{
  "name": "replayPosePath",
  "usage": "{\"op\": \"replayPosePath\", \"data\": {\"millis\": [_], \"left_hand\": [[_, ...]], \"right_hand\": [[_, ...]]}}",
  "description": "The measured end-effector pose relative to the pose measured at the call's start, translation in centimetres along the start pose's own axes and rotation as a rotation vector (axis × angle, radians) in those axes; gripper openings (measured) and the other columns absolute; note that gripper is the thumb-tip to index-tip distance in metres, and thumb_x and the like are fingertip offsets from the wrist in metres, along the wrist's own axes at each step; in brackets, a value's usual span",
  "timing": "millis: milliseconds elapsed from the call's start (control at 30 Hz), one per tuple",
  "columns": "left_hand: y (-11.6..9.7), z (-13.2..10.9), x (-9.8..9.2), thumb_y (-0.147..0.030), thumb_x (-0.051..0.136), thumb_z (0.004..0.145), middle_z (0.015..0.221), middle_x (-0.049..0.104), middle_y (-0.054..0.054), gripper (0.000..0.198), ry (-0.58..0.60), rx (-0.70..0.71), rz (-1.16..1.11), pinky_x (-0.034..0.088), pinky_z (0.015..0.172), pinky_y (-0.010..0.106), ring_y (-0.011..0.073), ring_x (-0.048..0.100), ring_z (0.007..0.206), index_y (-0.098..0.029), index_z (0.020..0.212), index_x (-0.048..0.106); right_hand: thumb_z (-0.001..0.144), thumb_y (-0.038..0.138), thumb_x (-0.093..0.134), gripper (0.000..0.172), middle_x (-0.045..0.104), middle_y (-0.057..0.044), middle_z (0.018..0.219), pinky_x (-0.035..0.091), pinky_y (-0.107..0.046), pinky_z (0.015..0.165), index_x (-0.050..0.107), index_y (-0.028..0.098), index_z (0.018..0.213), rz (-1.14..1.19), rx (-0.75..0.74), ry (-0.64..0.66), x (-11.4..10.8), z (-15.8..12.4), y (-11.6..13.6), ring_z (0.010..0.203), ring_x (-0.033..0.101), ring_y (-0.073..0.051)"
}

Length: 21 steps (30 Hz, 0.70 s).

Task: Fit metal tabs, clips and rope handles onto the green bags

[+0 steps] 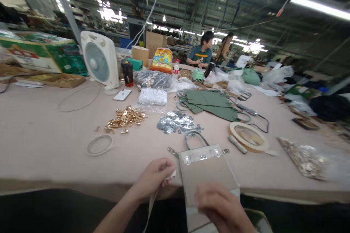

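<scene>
My left hand [160, 173] pinches a small white piece [171, 174] at the left edge of a bag panel. A pale strip [151, 204] hangs down below this hand. Over the lower part of the panel is my right hand [218, 205], blurred by motion, so its grip is unclear. The flat bag panel [209, 174] is beige-brown with a green handle [195, 134] and small metal plates along its top. It lies partly on the table and reaches over the front edge towards me.
Gold metal fittings [125, 118], thin silver plates [176, 122] and green bag panels [213, 102] lie beyond my hands. A tape roll [248, 137] is at right, a white ring [100, 145] at left. Behind stand a fan [100, 58] and a phone [122, 95]. Two people [201, 52] are farther back.
</scene>
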<state>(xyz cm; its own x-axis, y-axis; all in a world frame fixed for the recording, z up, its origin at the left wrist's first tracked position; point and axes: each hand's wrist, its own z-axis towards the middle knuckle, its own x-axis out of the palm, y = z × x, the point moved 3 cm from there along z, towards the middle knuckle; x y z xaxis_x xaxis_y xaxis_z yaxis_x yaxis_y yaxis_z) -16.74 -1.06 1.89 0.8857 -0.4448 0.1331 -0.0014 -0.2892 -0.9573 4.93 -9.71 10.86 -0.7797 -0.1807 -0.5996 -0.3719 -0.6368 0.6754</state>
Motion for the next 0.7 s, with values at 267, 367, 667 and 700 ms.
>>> {"op": "replayPosePath", "data": {"millis": [267, 367, 667, 700], "left_hand": [[3.0, 2.0, -0.7, -0.061, 0.062, 0.091, 0.076, 0.062, 0.0, 0.045, 0.009, 0.04, 0.212, 0.041, 0.057, 0.023, 0.0147, 0.056, 0.064, -0.017, 0.095, 0.071], [3.1, 2.1, -0.9, -0.062, 0.062, 0.091, 0.075, 0.061, -0.001, 0.046, 0.0, 0.042, 0.213, 0.041, 0.057, 0.023, 0.0156, 0.056, 0.065, -0.018, 0.096, 0.071], [3.2, 2.2, -1.1, -0.067, 0.063, 0.089, 0.076, 0.06, -0.002, 0.05, -0.018, -0.015, 0.16, 0.037, 0.057, 0.022, 0.0139, 0.055, 0.064, -0.018, 0.098, 0.069], [3.3, 2.2, -1.1, -0.067, 0.063, 0.088, 0.076, 0.059, -0.002, 0.051, -0.016, -0.018, 0.156, 0.037, 0.056, 0.022, 0.0138, 0.054, 0.064, -0.017, 0.098, 0.069]], "right_hand": [[0.103, 0.034, 0.057, 0.019, 0.063, -0.013, 0.126, 0.043, -0.047, 0.113, 0.069, 0.021, 0.096, -0.303, 0.428, -0.268, -9.9, -2.3, -15.1, 0.126, 0.058, -0.027], [0.103, 0.036, 0.056, 0.022, 0.062, -0.012, 0.129, 0.04, -0.046, 0.115, 0.069, 0.021, 0.094, -0.222, 0.468, -0.144, -10.4, -2.0, -17.1, 0.127, 0.057, -0.026], [0.104, 0.038, 0.053, 0.025, 0.061, -0.01, 0.132, 0.04, -0.043, 0.113, 0.066, 0.021, 0.091, -0.064, 0.503, 0.073, -10.5, -0.7, -18.6, 0.129, 0.055, -0.025], [0.104, 0.039, 0.054, 0.025, 0.061, -0.01, 0.131, 0.04, -0.042, 0.112, 0.066, 0.022, 0.091, -0.058, 0.504, 0.08, -10.4, -0.6, -18.9, 0.129, 0.055, -0.026]]}}
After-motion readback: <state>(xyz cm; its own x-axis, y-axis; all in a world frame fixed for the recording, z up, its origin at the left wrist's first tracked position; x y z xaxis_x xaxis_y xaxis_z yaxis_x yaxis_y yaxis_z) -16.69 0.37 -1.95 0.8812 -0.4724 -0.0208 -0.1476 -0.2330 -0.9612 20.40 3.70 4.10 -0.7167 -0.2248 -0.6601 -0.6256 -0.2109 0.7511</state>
